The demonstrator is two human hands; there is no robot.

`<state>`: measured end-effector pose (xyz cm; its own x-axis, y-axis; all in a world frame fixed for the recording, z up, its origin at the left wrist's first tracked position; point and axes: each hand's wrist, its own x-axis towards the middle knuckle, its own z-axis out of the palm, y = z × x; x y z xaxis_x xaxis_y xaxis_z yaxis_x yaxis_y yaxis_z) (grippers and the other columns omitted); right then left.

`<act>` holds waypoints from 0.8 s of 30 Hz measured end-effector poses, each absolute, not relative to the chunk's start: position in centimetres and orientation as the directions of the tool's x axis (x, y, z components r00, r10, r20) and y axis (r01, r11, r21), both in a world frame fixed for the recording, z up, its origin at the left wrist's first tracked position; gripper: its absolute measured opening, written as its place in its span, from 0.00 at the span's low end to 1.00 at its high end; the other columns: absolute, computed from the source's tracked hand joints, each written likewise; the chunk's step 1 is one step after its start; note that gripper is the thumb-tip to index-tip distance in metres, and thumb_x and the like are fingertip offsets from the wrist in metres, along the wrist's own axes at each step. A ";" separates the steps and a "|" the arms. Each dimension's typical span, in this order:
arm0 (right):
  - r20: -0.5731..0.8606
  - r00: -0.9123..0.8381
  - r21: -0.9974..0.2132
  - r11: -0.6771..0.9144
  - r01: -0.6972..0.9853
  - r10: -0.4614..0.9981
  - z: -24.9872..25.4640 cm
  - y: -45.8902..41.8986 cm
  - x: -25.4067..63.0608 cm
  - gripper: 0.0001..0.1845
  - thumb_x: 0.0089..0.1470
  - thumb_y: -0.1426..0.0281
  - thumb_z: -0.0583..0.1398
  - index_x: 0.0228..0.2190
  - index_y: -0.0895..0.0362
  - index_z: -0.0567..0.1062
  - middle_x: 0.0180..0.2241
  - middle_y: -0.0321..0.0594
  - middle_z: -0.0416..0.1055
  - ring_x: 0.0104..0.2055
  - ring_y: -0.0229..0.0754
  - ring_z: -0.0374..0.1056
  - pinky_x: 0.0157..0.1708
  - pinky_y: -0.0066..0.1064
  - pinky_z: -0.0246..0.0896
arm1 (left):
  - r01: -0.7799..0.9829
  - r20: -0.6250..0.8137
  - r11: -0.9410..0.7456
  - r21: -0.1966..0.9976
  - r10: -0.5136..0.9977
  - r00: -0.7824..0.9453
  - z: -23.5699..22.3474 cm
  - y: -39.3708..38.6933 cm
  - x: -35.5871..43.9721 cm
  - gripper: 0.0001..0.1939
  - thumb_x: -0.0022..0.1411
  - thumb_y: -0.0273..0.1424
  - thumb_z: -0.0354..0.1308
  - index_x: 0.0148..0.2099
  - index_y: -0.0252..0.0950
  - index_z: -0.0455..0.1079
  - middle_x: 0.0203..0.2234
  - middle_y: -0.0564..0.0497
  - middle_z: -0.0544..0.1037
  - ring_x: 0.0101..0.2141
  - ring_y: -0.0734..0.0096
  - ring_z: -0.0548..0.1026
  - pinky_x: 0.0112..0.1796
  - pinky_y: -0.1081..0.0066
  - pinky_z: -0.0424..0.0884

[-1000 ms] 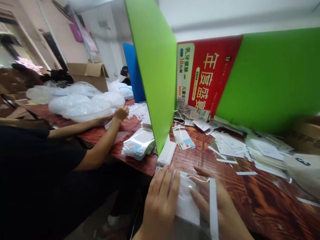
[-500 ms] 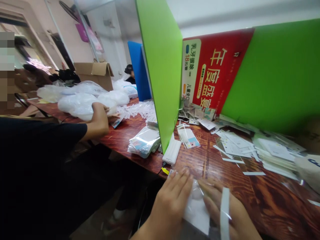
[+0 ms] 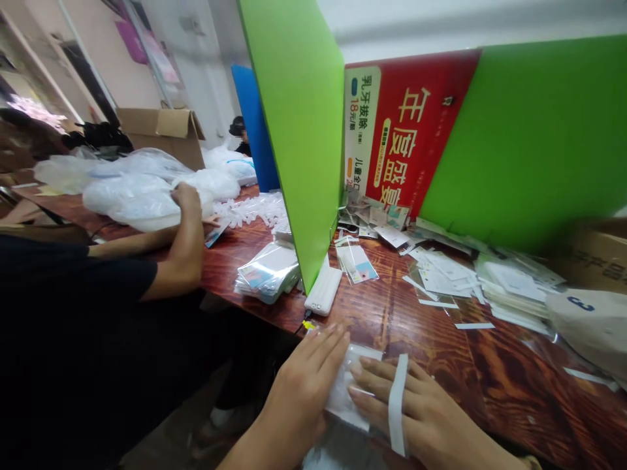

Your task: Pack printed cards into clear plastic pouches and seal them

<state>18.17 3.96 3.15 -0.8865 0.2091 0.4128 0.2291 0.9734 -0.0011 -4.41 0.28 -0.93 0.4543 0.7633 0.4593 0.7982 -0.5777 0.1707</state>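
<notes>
A clear plastic bag [image 3: 369, 352] with a white card [image 3: 341, 401] in it lies between my hands at the table's near edge. My left hand [image 3: 311, 375] holds the bag's left side, its fingers straight and close together, the thumb hidden. Over the card, my right hand [image 3: 406, 398] lies flat with its fingers stretched out and slightly apart. A white strip [image 3: 399, 405] crosses the back of the right fingers, which seem to be under clear film. Just beyond my left hand are a white power bank [image 3: 324, 287] and a yellow tag [image 3: 308, 324].
A green partition [image 3: 294, 130] stands on the wooden table [image 3: 377, 313]. Bagged cards [image 3: 441, 271] and a pale cap [image 3: 590, 323] lie to the right. Left of the partition are a stack of bagged cards [image 3: 269, 267], filled plastic bags [image 3: 142, 196] and a co-worker's arm [image 3: 183, 254].
My right fingers have straightened and spread flat over the card. Both hands and the bag appear further left in view, as the camera has turned slightly right. The co-worker's second arm now shows.
</notes>
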 end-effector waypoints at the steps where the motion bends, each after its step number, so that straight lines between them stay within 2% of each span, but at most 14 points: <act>1: 0.398 -0.892 -0.012 0.973 0.231 0.216 3.4 3.9 18.1 0.17 0.62 0.71 0.55 0.52 0.58 0.73 0.54 0.42 0.74 0.58 0.44 0.68 0.56 0.35 0.66 | 0.800 0.458 -0.580 0.154 0.759 0.463 -0.8 0.3 -4.4 0.41 0.43 0.15 0.47 0.63 0.25 0.60 0.59 0.33 0.72 0.59 0.52 0.70 0.56 0.50 0.70; 4: 0.361 -0.897 -0.071 0.966 0.247 0.256 3.8 3.6 17.8 0.16 0.63 0.71 0.55 0.51 0.57 0.73 0.54 0.40 0.74 0.58 0.42 0.68 0.57 0.33 0.65 | 0.798 0.450 -0.590 0.122 0.750 0.485 -0.6 0.4 -4.5 0.41 0.42 0.15 0.47 0.62 0.24 0.61 0.58 0.33 0.73 0.58 0.51 0.71 0.55 0.50 0.71; 9: 0.325 -0.896 -0.181 0.950 0.254 0.301 4.2 3.2 17.5 0.19 0.61 0.74 0.55 0.52 0.60 0.72 0.55 0.45 0.73 0.61 0.43 0.64 0.61 0.37 0.60 | 0.796 0.455 -0.593 0.121 0.746 0.486 -0.8 0.6 -4.5 0.41 0.40 0.15 0.46 0.61 0.24 0.62 0.57 0.32 0.74 0.57 0.49 0.73 0.53 0.50 0.73; 14: 0.294 -0.927 -0.221 0.960 0.170 0.232 5.7 3.4 17.7 0.21 0.59 0.77 0.52 0.52 0.61 0.72 0.56 0.47 0.72 0.64 0.40 0.59 0.64 0.36 0.55 | 0.778 0.444 -0.602 0.182 0.756 0.481 -1.4 0.2 -4.6 0.43 0.38 0.15 0.48 0.62 0.25 0.62 0.58 0.33 0.73 0.57 0.50 0.72 0.53 0.50 0.73; 19: 0.344 -0.900 -0.244 0.951 0.189 0.267 5.6 3.1 17.3 0.18 0.59 0.77 0.52 0.50 0.63 0.73 0.54 0.49 0.73 0.63 0.41 0.61 0.63 0.34 0.55 | 0.781 0.431 -0.591 0.201 0.769 0.471 -1.0 -0.1 -4.4 0.42 0.39 0.15 0.48 0.61 0.25 0.64 0.57 0.34 0.74 0.56 0.48 0.73 0.54 0.48 0.73; 21: 0.356 -0.883 -0.278 0.937 0.212 0.306 4.9 2.8 16.9 0.21 0.57 0.78 0.53 0.51 0.63 0.72 0.55 0.51 0.72 0.63 0.43 0.61 0.63 0.35 0.56 | 0.787 0.434 -0.575 0.225 0.782 0.447 -0.8 -0.1 -4.2 0.41 0.39 0.14 0.48 0.61 0.25 0.65 0.56 0.35 0.75 0.56 0.48 0.73 0.54 0.49 0.72; 24: 0.340 -0.861 -0.380 0.892 0.243 0.379 3.7 2.6 16.4 0.30 0.51 0.81 0.55 0.57 0.62 0.66 0.57 0.52 0.70 0.66 0.46 0.57 0.63 0.39 0.55 | 0.792 0.400 -0.533 0.299 0.823 0.403 -1.1 -0.3 -3.7 0.42 0.39 0.14 0.47 0.61 0.24 0.66 0.57 0.35 0.74 0.57 0.48 0.72 0.56 0.48 0.70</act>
<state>16.44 2.59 3.73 -0.8607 0.3789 0.3401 0.2427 0.8925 -0.3802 -3.73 -0.28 -1.12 0.4028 0.8232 0.4002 0.7919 -0.5327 0.2986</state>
